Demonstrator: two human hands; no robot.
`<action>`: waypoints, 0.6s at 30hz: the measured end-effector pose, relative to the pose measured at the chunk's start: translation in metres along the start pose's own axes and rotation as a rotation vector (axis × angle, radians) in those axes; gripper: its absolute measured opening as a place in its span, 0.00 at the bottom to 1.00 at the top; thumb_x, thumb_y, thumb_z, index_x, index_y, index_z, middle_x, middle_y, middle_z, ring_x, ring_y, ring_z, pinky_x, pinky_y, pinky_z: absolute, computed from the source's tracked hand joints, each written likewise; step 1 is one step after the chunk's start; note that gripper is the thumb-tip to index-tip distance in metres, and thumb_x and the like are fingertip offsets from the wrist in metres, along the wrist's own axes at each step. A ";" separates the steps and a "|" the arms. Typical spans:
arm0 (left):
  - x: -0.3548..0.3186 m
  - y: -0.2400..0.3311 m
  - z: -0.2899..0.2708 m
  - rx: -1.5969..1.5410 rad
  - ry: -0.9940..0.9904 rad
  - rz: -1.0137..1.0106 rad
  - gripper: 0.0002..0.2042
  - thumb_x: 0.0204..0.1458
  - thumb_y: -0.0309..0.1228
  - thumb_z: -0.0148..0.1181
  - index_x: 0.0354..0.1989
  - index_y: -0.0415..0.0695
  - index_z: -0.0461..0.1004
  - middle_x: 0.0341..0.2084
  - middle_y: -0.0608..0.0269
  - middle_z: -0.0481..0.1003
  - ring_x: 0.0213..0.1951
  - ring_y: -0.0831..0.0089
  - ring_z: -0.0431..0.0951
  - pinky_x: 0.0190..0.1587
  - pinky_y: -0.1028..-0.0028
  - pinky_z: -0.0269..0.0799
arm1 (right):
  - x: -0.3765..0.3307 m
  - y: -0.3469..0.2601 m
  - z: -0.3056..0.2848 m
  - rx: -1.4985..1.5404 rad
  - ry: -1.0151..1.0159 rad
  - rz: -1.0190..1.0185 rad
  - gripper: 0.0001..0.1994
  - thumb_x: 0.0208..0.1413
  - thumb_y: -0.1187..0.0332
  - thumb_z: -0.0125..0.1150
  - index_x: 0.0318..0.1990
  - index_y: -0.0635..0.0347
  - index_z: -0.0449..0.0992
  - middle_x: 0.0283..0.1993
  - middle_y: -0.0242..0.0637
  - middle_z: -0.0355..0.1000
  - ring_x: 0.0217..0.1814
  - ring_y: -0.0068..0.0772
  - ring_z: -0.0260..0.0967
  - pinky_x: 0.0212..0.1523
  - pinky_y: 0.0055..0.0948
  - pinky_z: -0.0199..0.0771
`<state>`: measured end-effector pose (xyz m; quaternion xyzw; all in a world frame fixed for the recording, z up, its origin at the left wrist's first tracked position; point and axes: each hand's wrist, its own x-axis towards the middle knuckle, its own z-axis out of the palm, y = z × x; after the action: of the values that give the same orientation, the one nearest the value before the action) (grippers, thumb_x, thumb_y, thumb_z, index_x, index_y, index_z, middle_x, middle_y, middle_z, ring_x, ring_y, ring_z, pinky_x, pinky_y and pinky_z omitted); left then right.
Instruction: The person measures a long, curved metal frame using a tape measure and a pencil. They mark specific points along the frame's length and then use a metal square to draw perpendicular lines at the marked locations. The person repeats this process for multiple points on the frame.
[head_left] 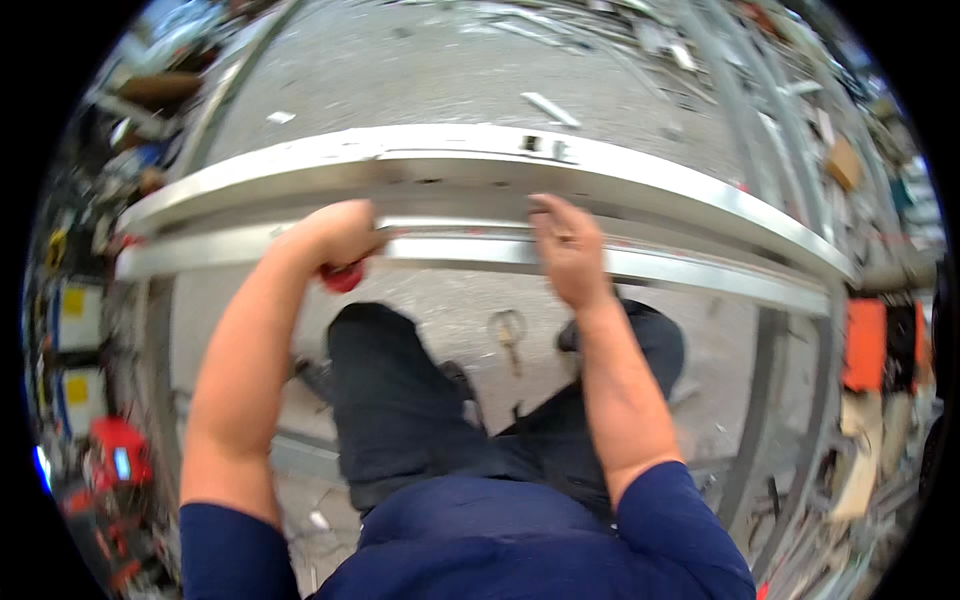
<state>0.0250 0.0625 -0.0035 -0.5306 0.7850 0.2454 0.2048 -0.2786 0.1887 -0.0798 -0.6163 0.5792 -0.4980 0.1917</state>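
Observation:
A long silvery metal bar point(660, 185) lies crosswise in front of me, with a second, narrower rail point(460, 250) along its near side. My left hand point(345, 230) is closed on a red tape measure point(342, 277), partly hidden under my palm. A thin strip with red marks, apparently its blade point(640, 246), runs to the right along the rail. My right hand point(570, 245) is at the rail, right of the middle, fingers loosely bent and partly apart; nothing shows in it. Both hands are somewhat blurred.
Grey metal legs point(765, 400) hold up the bars on the right. Scrap strips point(550, 109) lie on the floor beyond. A round-ended object point(507, 330) lies between my feet. On the left is a red device point(120, 450); on the right, an orange box point(866, 345) among clutter.

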 end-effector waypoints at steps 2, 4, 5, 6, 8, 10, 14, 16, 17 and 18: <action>-0.002 0.003 0.003 -0.064 0.018 0.024 0.26 0.62 0.51 0.62 0.26 0.36 0.83 0.19 0.45 0.77 0.23 0.52 0.76 0.34 0.54 0.74 | -0.001 0.010 0.002 -0.082 0.008 -0.131 0.13 0.61 0.71 0.65 0.52 0.62 0.82 0.47 0.48 0.82 0.50 0.46 0.80 0.54 0.40 0.78; -0.010 -0.007 0.003 -0.033 0.045 0.000 0.23 0.61 0.48 0.63 0.26 0.37 0.83 0.16 0.47 0.75 0.22 0.53 0.77 0.35 0.56 0.74 | 0.000 -0.002 0.012 -0.114 -0.020 -0.163 0.11 0.55 0.74 0.65 0.46 0.61 0.83 0.44 0.49 0.82 0.47 0.52 0.79 0.52 0.44 0.76; -0.005 -0.013 0.005 -0.043 0.031 0.013 0.19 0.59 0.43 0.63 0.28 0.37 0.83 0.18 0.46 0.75 0.24 0.53 0.77 0.36 0.57 0.74 | 0.003 -0.001 0.014 -0.192 -0.046 -0.161 0.11 0.53 0.74 0.66 0.45 0.61 0.82 0.43 0.47 0.82 0.48 0.52 0.78 0.55 0.45 0.74; -0.007 -0.015 0.006 -0.070 0.041 0.006 0.16 0.57 0.39 0.63 0.29 0.36 0.83 0.20 0.45 0.76 0.25 0.52 0.78 0.37 0.57 0.74 | 0.001 -0.007 0.015 -0.233 -0.001 -0.196 0.11 0.53 0.74 0.66 0.44 0.61 0.82 0.43 0.45 0.81 0.50 0.50 0.77 0.56 0.45 0.72; -0.011 -0.014 0.004 -0.029 0.033 0.010 0.17 0.58 0.40 0.62 0.30 0.36 0.83 0.21 0.43 0.77 0.26 0.50 0.78 0.38 0.57 0.75 | -0.002 -0.014 0.013 -0.258 -0.025 -0.171 0.11 0.52 0.74 0.66 0.44 0.60 0.82 0.41 0.45 0.81 0.48 0.51 0.75 0.55 0.46 0.72; -0.013 -0.018 0.004 -0.004 0.025 0.014 0.17 0.59 0.41 0.62 0.29 0.37 0.83 0.21 0.44 0.77 0.26 0.51 0.78 0.38 0.57 0.75 | -0.002 -0.014 0.019 -0.255 -0.039 -0.159 0.10 0.52 0.74 0.66 0.43 0.60 0.82 0.40 0.46 0.80 0.45 0.52 0.76 0.52 0.46 0.72; -0.005 0.000 -0.003 0.017 0.008 0.016 0.21 0.61 0.46 0.61 0.29 0.37 0.83 0.23 0.46 0.80 0.28 0.51 0.80 0.38 0.55 0.75 | 0.002 0.007 0.012 -0.224 -0.039 -0.162 0.11 0.52 0.75 0.65 0.43 0.61 0.83 0.38 0.47 0.80 0.43 0.54 0.76 0.47 0.46 0.74; -0.003 0.001 -0.005 0.039 -0.015 0.006 0.21 0.62 0.47 0.60 0.32 0.38 0.84 0.25 0.43 0.80 0.31 0.50 0.83 0.40 0.54 0.76 | 0.003 -0.001 0.011 -0.263 -0.057 -0.117 0.10 0.53 0.74 0.66 0.44 0.60 0.83 0.38 0.45 0.80 0.43 0.51 0.76 0.47 0.45 0.73; 0.000 -0.008 -0.002 0.052 -0.020 0.015 0.21 0.62 0.47 0.60 0.33 0.38 0.85 0.25 0.43 0.81 0.31 0.50 0.82 0.40 0.55 0.76 | 0.004 -0.007 0.012 -0.298 -0.072 -0.107 0.10 0.53 0.73 0.67 0.44 0.59 0.83 0.38 0.44 0.80 0.44 0.50 0.76 0.48 0.45 0.73; 0.003 -0.008 -0.002 0.017 -0.045 0.006 0.20 0.60 0.45 0.61 0.34 0.37 0.84 0.26 0.43 0.80 0.32 0.50 0.82 0.41 0.55 0.75 | 0.003 -0.009 0.012 -0.310 -0.048 -0.133 0.10 0.53 0.73 0.67 0.44 0.59 0.83 0.39 0.43 0.80 0.44 0.50 0.75 0.49 0.44 0.73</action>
<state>0.0316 0.0567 -0.0046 -0.5211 0.7837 0.2512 0.2262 -0.2638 0.1839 -0.0762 -0.6872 0.6022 -0.3993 0.0749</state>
